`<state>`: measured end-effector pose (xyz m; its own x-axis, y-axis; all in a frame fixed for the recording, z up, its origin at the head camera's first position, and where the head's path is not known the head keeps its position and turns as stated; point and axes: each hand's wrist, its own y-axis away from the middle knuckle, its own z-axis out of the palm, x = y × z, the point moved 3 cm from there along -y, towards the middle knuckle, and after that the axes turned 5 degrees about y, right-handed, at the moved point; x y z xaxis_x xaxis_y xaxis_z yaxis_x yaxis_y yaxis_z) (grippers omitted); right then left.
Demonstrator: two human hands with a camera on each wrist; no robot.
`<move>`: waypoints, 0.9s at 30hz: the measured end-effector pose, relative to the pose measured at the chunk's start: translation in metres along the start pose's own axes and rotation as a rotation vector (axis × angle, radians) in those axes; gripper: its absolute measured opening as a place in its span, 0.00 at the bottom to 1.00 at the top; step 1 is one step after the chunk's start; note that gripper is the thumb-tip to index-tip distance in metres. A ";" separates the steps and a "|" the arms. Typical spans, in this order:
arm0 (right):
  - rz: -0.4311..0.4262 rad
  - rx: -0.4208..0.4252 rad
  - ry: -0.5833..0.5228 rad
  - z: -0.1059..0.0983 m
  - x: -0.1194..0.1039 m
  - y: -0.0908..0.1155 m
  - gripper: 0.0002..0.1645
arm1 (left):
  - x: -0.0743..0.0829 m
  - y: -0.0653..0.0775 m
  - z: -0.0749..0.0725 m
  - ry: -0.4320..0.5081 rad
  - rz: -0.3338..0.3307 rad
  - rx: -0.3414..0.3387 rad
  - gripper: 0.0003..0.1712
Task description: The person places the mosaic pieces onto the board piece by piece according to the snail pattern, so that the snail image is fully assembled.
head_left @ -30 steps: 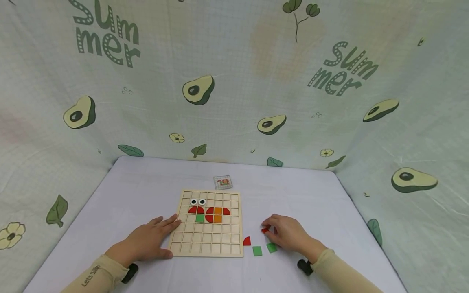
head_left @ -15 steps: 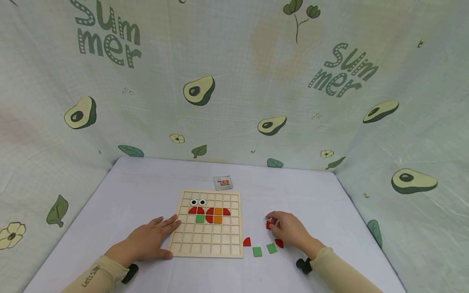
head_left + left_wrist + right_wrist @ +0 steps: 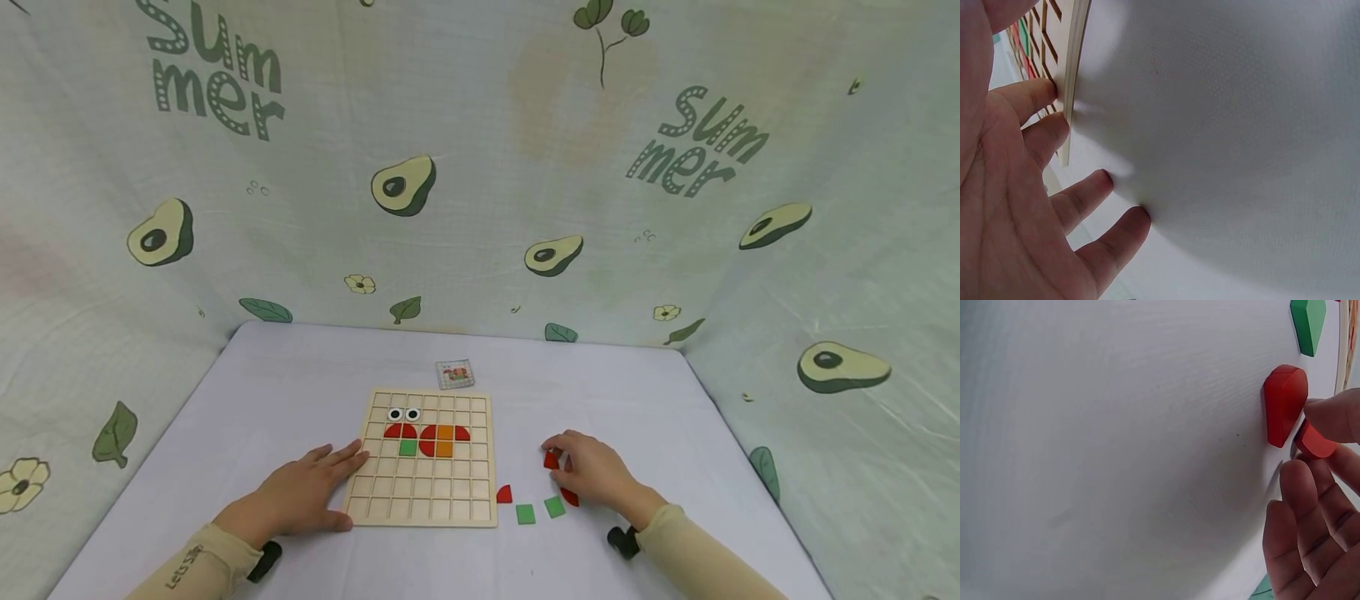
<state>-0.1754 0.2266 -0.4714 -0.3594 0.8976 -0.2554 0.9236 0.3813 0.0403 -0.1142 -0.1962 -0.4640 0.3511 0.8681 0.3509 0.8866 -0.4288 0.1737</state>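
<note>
My left hand (image 3: 300,493) lies spread at the left side of the wooden grid board (image 3: 425,509), with two fingertips on its rim in the left wrist view and the other fingers over the cloth. On the board sit two eye tiles, several red quarter-circle tiles, a green square and orange squares. Right of the board, my right hand (image 3: 597,473) pinches a red quarter-circle tile (image 3: 1317,443) between thumb and fingers. A second red quarter-circle tile (image 3: 1286,403) lies right beside it on the cloth, partly covered by the hand in the head view.
Off the board's lower right corner lie another red quarter-circle tile (image 3: 505,494) and two green square tiles, one green tile (image 3: 526,514) nearer the board. A small pattern card (image 3: 455,374) rests behind the board. Printed fabric (image 3: 480,167) hangs around the white table.
My right hand has shifted slightly away from me, leaving one red tile on the cloth and pinching another. My left hand has stayed at the board.
</note>
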 end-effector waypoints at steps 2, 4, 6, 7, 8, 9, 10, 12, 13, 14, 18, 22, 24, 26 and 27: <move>0.008 0.000 0.004 0.001 0.000 0.000 0.22 | 0.000 0.000 0.001 -0.001 -0.003 -0.001 0.54; 0.010 0.004 0.005 0.001 0.000 0.000 0.21 | 0.000 0.000 0.001 -0.002 -0.006 -0.001 0.54; 0.002 0.011 0.015 0.001 0.000 0.000 0.21 | 0.000 0.000 0.001 -0.004 -0.005 0.000 0.54; 0.000 0.015 0.021 0.001 0.000 0.000 0.21 | 0.000 0.000 0.001 -0.004 -0.004 0.000 0.54; -0.007 0.017 0.026 0.001 0.000 0.000 0.21 | 0.000 0.000 0.001 -0.004 -0.002 0.001 0.54; -0.019 0.020 0.029 0.001 0.000 0.000 0.21 | -0.001 0.000 0.001 -0.005 0.001 0.002 0.54; -0.036 0.025 0.024 0.001 0.000 0.000 0.21 | -0.001 0.000 0.001 -0.007 0.004 0.004 0.54; -0.077 0.027 0.017 0.000 0.000 0.000 0.21 | -0.001 0.000 0.001 -0.011 0.009 0.005 0.54; -0.099 0.024 0.012 -0.001 0.000 0.000 0.21 | -0.001 0.000 0.002 -0.012 0.009 0.005 0.54; -0.123 0.020 0.006 -0.001 0.000 0.000 0.22 | -0.001 0.000 0.002 -0.011 0.010 0.006 0.54; -0.168 -0.015 0.001 -0.002 0.002 -0.002 0.22 | -0.002 -0.001 0.002 -0.009 0.002 0.003 0.54; -0.166 -0.045 0.002 -0.003 0.008 -0.004 0.20 | -0.003 -0.002 0.003 -0.014 -0.001 0.001 0.54; -0.167 -0.054 -0.003 -0.004 0.010 -0.004 0.18 | -0.004 -0.002 0.004 -0.018 0.000 0.000 0.54; -0.170 -0.057 -0.010 -0.005 0.012 -0.004 0.17 | -0.004 -0.003 0.004 -0.020 0.000 -0.002 0.54; -0.173 -0.057 -0.017 -0.006 0.013 -0.004 0.17 | -0.004 -0.003 0.004 -0.020 0.000 -0.001 0.54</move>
<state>-0.1846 0.2375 -0.4693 -0.5100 0.8136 -0.2792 0.8387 0.5424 0.0488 -0.1166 -0.1977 -0.4699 0.3574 0.8729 0.3322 0.8860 -0.4293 0.1749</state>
